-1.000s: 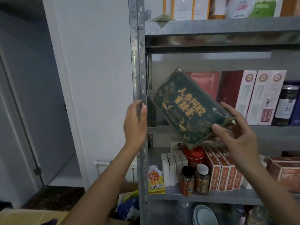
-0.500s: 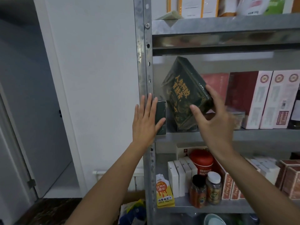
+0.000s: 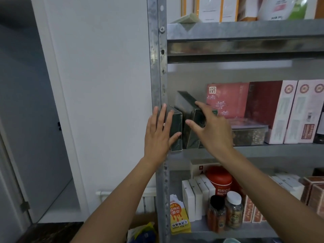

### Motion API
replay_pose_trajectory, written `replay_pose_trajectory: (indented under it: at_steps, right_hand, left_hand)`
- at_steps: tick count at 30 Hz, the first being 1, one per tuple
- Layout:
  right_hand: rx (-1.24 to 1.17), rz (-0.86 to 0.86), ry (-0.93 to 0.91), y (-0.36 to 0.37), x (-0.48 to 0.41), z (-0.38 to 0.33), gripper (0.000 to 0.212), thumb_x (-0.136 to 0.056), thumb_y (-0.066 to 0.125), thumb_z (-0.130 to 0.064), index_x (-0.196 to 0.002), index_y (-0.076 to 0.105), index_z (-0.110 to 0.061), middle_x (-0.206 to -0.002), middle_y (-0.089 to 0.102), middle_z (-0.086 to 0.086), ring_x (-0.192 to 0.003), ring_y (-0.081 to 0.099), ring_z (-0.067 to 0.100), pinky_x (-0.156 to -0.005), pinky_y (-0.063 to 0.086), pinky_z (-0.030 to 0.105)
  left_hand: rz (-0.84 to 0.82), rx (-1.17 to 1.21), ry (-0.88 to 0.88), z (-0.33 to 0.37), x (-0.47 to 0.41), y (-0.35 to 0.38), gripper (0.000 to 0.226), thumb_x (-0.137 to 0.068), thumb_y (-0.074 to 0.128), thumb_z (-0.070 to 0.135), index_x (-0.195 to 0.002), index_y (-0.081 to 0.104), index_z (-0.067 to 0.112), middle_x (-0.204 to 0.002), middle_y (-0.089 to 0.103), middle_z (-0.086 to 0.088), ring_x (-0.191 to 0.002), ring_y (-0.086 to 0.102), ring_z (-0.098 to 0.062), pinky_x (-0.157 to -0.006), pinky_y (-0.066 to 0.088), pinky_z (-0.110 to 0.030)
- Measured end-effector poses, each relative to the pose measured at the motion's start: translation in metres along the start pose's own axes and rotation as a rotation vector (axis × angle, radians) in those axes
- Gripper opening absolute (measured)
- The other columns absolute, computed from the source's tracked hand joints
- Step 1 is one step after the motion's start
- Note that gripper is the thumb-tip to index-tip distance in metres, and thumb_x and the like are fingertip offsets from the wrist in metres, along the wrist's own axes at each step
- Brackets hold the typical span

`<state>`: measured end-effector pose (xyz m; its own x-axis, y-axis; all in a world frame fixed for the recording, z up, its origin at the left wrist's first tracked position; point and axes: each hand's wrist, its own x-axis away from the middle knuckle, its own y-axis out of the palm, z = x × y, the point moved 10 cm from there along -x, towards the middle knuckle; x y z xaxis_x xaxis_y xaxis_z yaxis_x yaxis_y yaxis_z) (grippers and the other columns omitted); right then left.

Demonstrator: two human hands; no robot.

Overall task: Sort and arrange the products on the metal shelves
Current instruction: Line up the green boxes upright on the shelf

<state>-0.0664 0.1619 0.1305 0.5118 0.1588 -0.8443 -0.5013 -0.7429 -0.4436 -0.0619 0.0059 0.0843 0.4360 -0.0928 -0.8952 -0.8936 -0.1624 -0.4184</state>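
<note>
The right grip curled around a glossy dark green rectangular box, which stood, apparently tilted, on the grey metal shelf beneath it. Left of it, the left grip pressed flat, fingers straight, against a second dark green box standing upright.

The left hand and right hand were bare. Both forearms were uncovered down to the frame's lower edge.
</note>
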Motion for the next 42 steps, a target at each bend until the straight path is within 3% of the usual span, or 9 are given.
replay_pose_trajectory:
  at_steps: [3, 7, 13, 19, 22, 26, 29, 34, 42]
  right_hand:
    - [0.096, -0.126, 0.019, 0.019, 0.001, 0.004, 0.067, -0.088, 0.062, -0.052, -0.145, 0.043, -0.023, -0.069, 0.061, 0.002, -0.060, 0.056, 0.019, -0.061, 0.046, 0.029]
    - [0.158, -0.293, -0.028, 0.036, 0.006, 0.012, 0.087, -0.078, 0.066, -0.062, -0.150, 0.027, -0.032, -0.120, 0.062, 0.007, -0.104, 0.062, 0.026, -0.080, 0.055, 0.040]
    - [0.374, -0.312, -0.200, 0.031, -0.005, 0.012, 0.104, -0.066, 0.083, -0.049, -0.150, 0.024, -0.036, -0.151, 0.014, 0.004, -0.138, 0.017, 0.029, -0.113, 0.023, 0.044]
    - [0.405, -0.308, -0.224, 0.044, -0.012, 0.001, 0.102, -0.068, 0.081, -0.051, -0.151, 0.025, -0.029, -0.158, 0.006, 0.004, -0.143, 0.001, 0.028, -0.118, -0.004, 0.047]
    - [0.363, -0.338, -0.209, 0.048, -0.014, 0.010, 0.099, -0.076, 0.067, -0.065, -0.154, 0.017, -0.029, -0.160, 0.004, 0.003, -0.145, -0.002, 0.025, -0.118, -0.007, 0.049]
    - [0.346, -0.253, -0.133, 0.030, -0.016, 0.036, 0.090, -0.080, 0.010, -0.075, -0.153, 0.028, -0.026, -0.160, 0.011, 0.006, -0.149, 0.001, 0.026, -0.119, -0.007, 0.054]
    - [0.404, -0.243, -0.149, 0.032, -0.010, 0.049, 0.078, -0.088, 0.021, -0.068, -0.150, 0.036, -0.023, -0.159, 0.017, 0.010, -0.149, 0.001, 0.028, -0.116, -0.011, 0.055]
    - [0.231, 0.019, -0.142, 0.013, 0.007, 0.038, 0.059, -0.086, 0.060, -0.051, -0.126, 0.056, -0.009, -0.145, 0.038, 0.025, -0.139, 0.028, 0.041, -0.114, 0.015, 0.064]
    - [-0.401, 0.351, 0.004, -0.001, 0.064, 0.038, 0.056, -0.077, 0.080, -0.006, -0.115, 0.038, -0.010, -0.127, 0.053, 0.029, -0.113, 0.054, 0.022, -0.087, 0.056, 0.036]
  left_hand:
    - [0.002, 0.000, 0.013, 0.000, 0.000, -0.002, 0.074, -0.096, 0.041, 0.056, -0.150, 0.017, 0.012, -0.158, 0.023, -0.015, -0.146, 0.010, -0.032, -0.113, 0.035, -0.046]
    - [0.001, -0.002, 0.038, 0.000, -0.001, -0.012, 0.081, -0.087, 0.056, 0.058, -0.148, 0.033, 0.009, -0.154, 0.035, -0.014, -0.143, 0.014, -0.033, -0.113, 0.028, -0.050]
    - [-0.043, 0.014, 0.171, 0.002, -0.012, -0.030, 0.091, -0.069, 0.078, 0.052, -0.141, 0.046, 0.006, -0.145, 0.048, -0.009, -0.139, 0.020, -0.030, -0.115, 0.009, -0.044]
    - [-0.150, 0.124, 0.157, 0.003, -0.025, -0.029, 0.089, -0.065, 0.084, 0.040, -0.139, 0.046, 0.008, -0.144, 0.048, -0.006, -0.142, 0.021, -0.025, -0.116, 0.002, -0.037]
    - [-0.183, 0.103, 0.172, 0.004, -0.024, -0.026, 0.090, -0.069, 0.081, 0.042, -0.143, 0.043, 0.009, -0.147, 0.046, -0.005, -0.144, 0.021, -0.026, -0.117, 0.001, -0.037]
    - [-0.202, -0.007, 0.196, 0.004, -0.015, -0.020, 0.089, -0.083, 0.067, 0.050, -0.152, 0.028, 0.011, -0.160, 0.025, -0.003, -0.150, 0.010, -0.024, -0.120, -0.004, -0.038]
    - [-0.182, -0.081, 0.139, 0.001, 0.002, -0.013, 0.081, -0.095, 0.043, 0.055, -0.155, 0.013, 0.011, -0.163, 0.005, -0.005, -0.150, -0.002, -0.021, -0.121, -0.002, -0.040]
    - [-0.216, -0.082, -0.049, 0.000, 0.034, 0.010, 0.082, -0.096, 0.015, 0.063, -0.155, -0.001, 0.008, -0.162, -0.006, -0.010, -0.150, -0.007, -0.024, -0.122, -0.002, -0.041]
    - [-0.261, -0.053, -0.126, 0.005, 0.057, 0.022, 0.082, -0.094, 0.010, 0.066, -0.152, -0.015, 0.013, -0.161, -0.018, -0.009, -0.147, -0.022, -0.021, -0.120, -0.009, -0.039]
